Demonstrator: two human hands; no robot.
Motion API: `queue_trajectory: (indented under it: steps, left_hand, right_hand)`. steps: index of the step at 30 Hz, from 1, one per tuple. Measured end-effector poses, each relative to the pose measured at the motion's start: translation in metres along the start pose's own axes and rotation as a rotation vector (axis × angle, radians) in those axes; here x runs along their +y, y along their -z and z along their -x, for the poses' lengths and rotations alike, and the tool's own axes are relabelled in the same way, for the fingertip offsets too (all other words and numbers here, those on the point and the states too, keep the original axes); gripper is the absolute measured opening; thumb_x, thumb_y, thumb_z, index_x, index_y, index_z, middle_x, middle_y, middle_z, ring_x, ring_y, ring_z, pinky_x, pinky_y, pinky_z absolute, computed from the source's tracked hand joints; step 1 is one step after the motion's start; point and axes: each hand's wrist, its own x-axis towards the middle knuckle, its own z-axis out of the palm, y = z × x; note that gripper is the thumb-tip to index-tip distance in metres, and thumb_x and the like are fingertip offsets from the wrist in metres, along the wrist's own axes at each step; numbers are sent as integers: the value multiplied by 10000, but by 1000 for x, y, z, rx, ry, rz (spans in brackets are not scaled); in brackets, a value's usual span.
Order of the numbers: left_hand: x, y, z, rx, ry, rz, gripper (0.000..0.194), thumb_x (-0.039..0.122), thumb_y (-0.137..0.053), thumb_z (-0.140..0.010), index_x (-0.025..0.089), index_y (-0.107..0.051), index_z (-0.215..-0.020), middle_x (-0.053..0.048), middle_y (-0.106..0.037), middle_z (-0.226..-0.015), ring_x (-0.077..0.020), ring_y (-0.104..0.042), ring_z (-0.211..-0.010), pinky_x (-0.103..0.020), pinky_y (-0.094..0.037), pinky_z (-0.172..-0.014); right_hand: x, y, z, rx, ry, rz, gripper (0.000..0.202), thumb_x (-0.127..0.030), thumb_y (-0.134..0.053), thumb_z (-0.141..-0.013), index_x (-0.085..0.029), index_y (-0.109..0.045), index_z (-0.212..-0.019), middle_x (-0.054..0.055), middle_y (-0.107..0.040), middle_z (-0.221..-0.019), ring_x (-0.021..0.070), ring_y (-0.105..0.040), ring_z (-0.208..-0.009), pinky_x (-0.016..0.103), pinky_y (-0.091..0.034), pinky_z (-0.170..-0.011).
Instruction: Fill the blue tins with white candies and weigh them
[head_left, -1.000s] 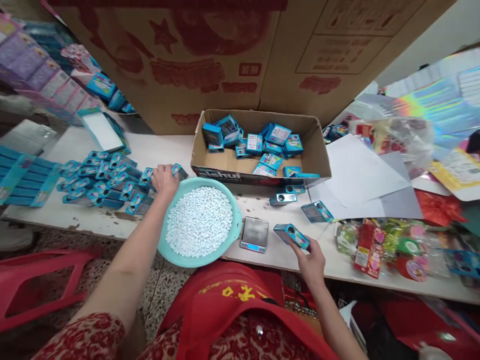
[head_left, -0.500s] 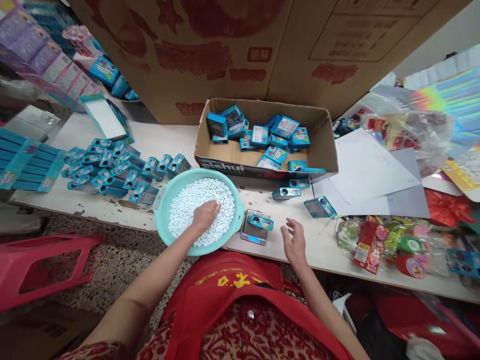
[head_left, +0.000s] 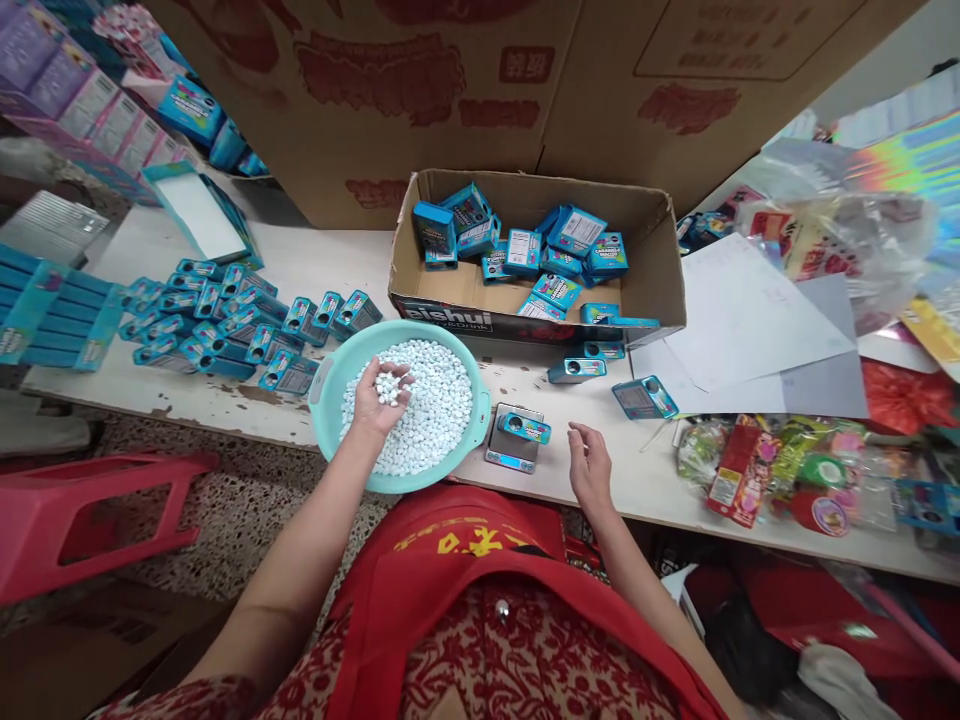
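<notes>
My left hand (head_left: 373,405) is turned palm up over a turquoise basin (head_left: 321,420), its fingers curled round a small heap of white candies (head_left: 388,388). More white candy pellets (head_left: 435,410) fill the basin below it. Right of the basin, a small digital scale (head_left: 512,455) carries a blue candy box (head_left: 525,428) lying with a round hole showing at one end. My right hand (head_left: 591,465) rests just right of the scale, holding nothing, its fingers loosely bent and a little apart.
Behind the basin stands an open cardboard carton (head_left: 645,260) with several blue boxes inside. Many similar boxes (head_left: 225,315) cluster at the left. Blue boxes (head_left: 645,398), white paper sheets (head_left: 757,320) and bagged sweets (head_left: 750,470) lie to the right. A red stool (head_left: 97,510) is below left.
My left hand has come up out of the pellets and turned palm up with some candies in it. My right hand has stayed beside the scale, its fingers drawn closer together.
</notes>
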Motion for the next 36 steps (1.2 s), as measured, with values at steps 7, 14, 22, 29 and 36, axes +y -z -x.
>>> queue_trajectory:
  steps: [7, 14, 22, 29, 36]
  left_hand:
    - [-11, 4, -6, -46, 92, -9, 300, 368, -546, -861, 181, -442, -650, 54, -429, -502, -44, -343, -341, -157, -245, -332]
    - [-22, -2, 0, -21, 182, 15, 340, 378, -500, -892, 179, -436, -624, 57, -395, -447, -47, -301, -307, -157, -201, -304]
    - [-24, -61, 55, -184, 36, -31, 385, 426, -612, -805, 173, -436, -574, 65, -351, -421, -35, -273, -300, -163, -140, -300]
    - [-34, -84, 74, -186, -417, -211, 400, 454, -690, -712, 166, -474, -536, 41, -444, -470, -75, -471, -429, -210, -365, -449]
    - [-33, -74, 68, -116, -508, -231, 412, 481, -654, -740, 175, -455, -548, 42, -440, -489, -81, -479, -455, -217, -362, -471]
  right_hand:
    - [-8, -8, -3, -152, 144, -40, 446, -534, -388, -875, -180, -573, -1076, 108, -586, -1061, 231, -562, -999, 403, -482, -812]
    - [-12, -27, -5, -186, 259, 3, 532, -575, -640, -715, -184, -559, -1067, 103, -589, -1053, 254, -558, -1007, 421, -479, -850]
    - [-92, -14, 0, -148, 411, 14, 344, -484, -652, -773, -230, -595, -997, 47, -630, -901, 219, -594, -840, 348, -475, -748]
    - [-139, -47, 4, -300, 589, 147, 299, -475, -604, -817, -230, -609, -988, 65, -635, -872, 243, -585, -832, 347, -453, -707]
    - [-142, -63, 7, -278, 596, 159, 291, -442, -609, -821, -222, -600, -1011, 62, -631, -873, 238, -593, -826, 335, -455, -695]
